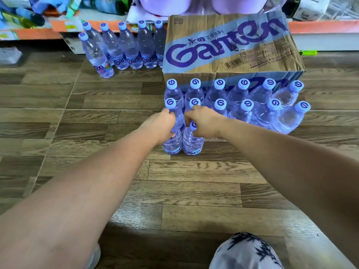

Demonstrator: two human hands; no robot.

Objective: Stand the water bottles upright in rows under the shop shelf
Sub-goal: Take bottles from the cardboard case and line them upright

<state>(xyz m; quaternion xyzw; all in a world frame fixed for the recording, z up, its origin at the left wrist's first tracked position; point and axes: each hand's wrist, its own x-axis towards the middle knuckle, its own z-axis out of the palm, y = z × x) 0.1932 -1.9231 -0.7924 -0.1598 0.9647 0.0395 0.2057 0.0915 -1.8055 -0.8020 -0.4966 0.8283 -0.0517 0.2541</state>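
Two clear water bottles with pale blue caps stand side by side on the wood-pattern floor. My left hand [162, 126] grips the neck of the left bottle [172, 143]. The neck of the right bottle [192, 143] is gripped by my right hand [204, 122]. Directly behind them stand two rows of several upright bottles [240, 101], set against a cardboard box. Another row of several bottles [126, 47] stands further back left, under the orange-edged shop shelf [322, 26].
The large Ganten cardboard box [229, 47] sits against the shelf base at the back. Packaged goods fill the shelf above. A white shoe [246, 251] shows at the bottom edge. Bare floor [77, 117] spreads left of the bottles.
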